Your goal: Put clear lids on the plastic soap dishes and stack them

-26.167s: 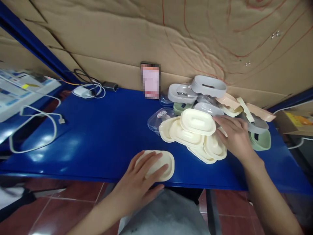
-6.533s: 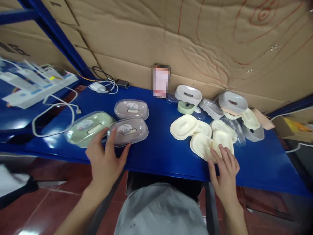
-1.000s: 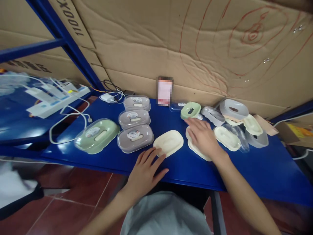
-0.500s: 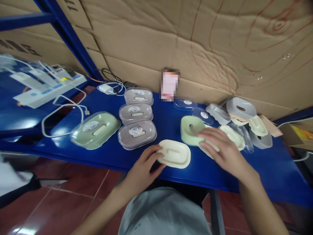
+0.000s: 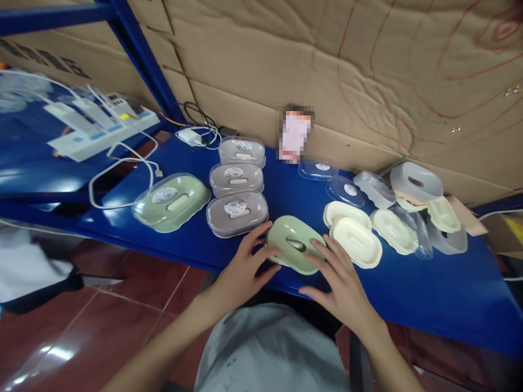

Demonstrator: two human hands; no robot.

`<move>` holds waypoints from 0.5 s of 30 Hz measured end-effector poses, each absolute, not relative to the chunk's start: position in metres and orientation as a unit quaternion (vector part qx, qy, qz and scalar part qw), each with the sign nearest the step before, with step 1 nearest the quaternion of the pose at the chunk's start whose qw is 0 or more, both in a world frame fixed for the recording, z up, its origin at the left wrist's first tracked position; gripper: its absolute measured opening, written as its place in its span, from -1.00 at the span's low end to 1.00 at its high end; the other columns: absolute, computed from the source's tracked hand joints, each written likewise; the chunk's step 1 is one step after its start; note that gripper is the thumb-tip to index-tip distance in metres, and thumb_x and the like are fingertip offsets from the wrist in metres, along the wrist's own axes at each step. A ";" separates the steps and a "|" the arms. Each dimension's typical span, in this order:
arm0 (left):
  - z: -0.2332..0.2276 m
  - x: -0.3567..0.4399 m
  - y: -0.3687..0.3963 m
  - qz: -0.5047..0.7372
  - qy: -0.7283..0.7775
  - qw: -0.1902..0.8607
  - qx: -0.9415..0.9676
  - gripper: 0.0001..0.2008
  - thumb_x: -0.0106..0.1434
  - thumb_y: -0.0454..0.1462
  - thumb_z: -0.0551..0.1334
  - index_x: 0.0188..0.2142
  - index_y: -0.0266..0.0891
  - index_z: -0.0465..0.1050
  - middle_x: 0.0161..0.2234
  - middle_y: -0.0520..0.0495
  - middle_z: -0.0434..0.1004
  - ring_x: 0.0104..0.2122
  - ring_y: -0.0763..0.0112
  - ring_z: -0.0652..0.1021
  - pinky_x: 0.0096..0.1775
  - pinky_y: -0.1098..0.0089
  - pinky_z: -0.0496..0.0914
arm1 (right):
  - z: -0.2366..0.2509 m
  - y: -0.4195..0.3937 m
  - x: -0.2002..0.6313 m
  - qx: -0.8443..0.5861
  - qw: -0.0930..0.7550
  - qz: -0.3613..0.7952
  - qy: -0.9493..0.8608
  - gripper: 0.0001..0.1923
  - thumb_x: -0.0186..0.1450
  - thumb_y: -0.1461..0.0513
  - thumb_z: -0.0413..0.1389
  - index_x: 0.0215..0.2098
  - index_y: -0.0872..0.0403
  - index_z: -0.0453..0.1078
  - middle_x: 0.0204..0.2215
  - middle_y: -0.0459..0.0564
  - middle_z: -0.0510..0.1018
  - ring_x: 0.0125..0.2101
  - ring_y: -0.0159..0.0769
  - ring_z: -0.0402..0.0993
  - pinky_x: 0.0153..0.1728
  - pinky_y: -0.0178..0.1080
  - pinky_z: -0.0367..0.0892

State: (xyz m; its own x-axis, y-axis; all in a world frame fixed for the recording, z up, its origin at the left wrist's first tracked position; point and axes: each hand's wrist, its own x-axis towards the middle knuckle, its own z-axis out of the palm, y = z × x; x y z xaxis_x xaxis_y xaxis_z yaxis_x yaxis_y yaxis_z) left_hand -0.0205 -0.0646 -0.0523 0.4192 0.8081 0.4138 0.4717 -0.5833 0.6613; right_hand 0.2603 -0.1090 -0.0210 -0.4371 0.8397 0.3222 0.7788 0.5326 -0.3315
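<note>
A green oval plastic shell with a slot in it lies at the front edge of the table between my hands. My left hand grips its left end, fingers over the top and thumb low at the near side. My right hand has its fingers on the right end, with the thumb apart near the front. A sliver of cream shows under the left side; the cream tray there is otherwise hidden. Two more cream oval trays, the nearer one overlapping the other, lie right of the shell.
Left stand several lidded, labelled boxes, one green and the others grey. Clear lids, another cream tray and grey shells lie right. A phone leans at the back; a power strip with cables is far left.
My right hand has brought the green shell left, over the cream tray by my left hand, which is now covered. The trays on the right are uncovered. The view has shifted slightly.
</note>
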 end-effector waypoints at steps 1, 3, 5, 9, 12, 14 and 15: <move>-0.052 -0.021 -0.065 0.373 0.397 0.222 0.808 -0.77 0.46 -0.32 0.34 0.07 -0.12 0.49 0.47 -0.24 0.10 0.29 0.03 0.52 0.27 -0.02 0.54 | -0.020 -0.109 0.257 -0.476 0.220 0.051 -0.850 -0.54 0.48 0.09 0.24 0.32 -0.04 0.42 0.40 0.09 0.45 0.51 0.09 0.14 0.41 0.31 0.29; -0.051 -0.021 -0.065 0.382 0.399 0.207 0.807 -0.80 0.45 -0.32 0.35 0.03 -0.13 0.48 0.46 -0.24 0.12 0.36 -0.03 0.43 0.33 -0.08 0.47 | -0.018 -0.107 0.254 -0.466 0.206 0.045 -0.859 -0.60 0.53 0.18 0.17 0.31 -0.07 0.45 0.40 0.04 0.45 0.52 0.04 0.12 0.42 0.30 0.28; -0.050 -0.021 -0.065 0.379 0.397 0.202 0.811 -0.80 0.46 -0.31 0.35 0.03 -0.13 0.45 0.47 -0.25 0.10 0.45 -0.08 0.32 0.37 -0.12 0.42 | -0.014 -0.101 0.257 -0.452 0.195 0.068 -0.868 -0.61 0.55 0.23 0.12 0.31 -0.08 0.44 0.40 0.02 0.45 0.54 0.00 0.08 0.42 0.28 0.30; -0.050 -0.022 -0.065 0.365 0.404 0.212 0.812 -0.54 0.44 -0.28 0.39 0.26 -0.05 0.36 0.43 -0.27 0.17 0.40 -0.04 0.36 0.33 -0.10 0.47 | -0.004 -0.087 0.271 -0.429 0.198 0.134 -0.871 -0.55 0.56 0.28 0.07 0.38 -0.06 0.36 0.40 0.04 0.45 0.53 -0.06 0.10 0.44 0.26 0.28; -0.054 -0.024 -0.065 0.383 0.402 0.213 0.804 -0.55 0.41 -0.23 0.42 0.23 -0.02 0.41 0.29 -0.22 0.30 0.29 0.01 0.46 0.26 -0.06 0.53 | -0.004 -0.083 0.273 -0.409 0.203 0.183 -0.871 -0.51 0.55 0.33 0.03 0.40 -0.06 0.34 0.40 0.05 0.45 0.52 -0.08 0.13 0.42 0.20 0.35; -0.056 -0.025 -0.065 0.391 0.396 0.204 0.805 -0.66 0.41 -0.22 0.43 0.12 -0.07 0.46 0.25 -0.21 0.33 0.25 0.02 0.49 0.23 -0.05 0.55 | -0.008 -0.086 0.270 -0.399 0.196 0.186 -0.877 -0.51 0.55 0.34 0.03 0.39 -0.05 0.36 0.41 0.04 0.44 0.53 -0.07 0.09 0.40 0.17 0.39; -0.056 -0.025 -0.065 0.390 0.395 0.196 0.809 -0.70 0.41 -0.22 0.42 0.08 -0.09 0.47 0.25 -0.22 0.34 0.25 0.01 0.49 0.23 -0.06 0.54 | -0.009 -0.089 0.268 -0.398 0.189 0.175 -0.881 -0.52 0.54 0.33 0.05 0.38 -0.04 0.37 0.41 0.03 0.43 0.54 -0.06 0.07 0.39 0.17 0.39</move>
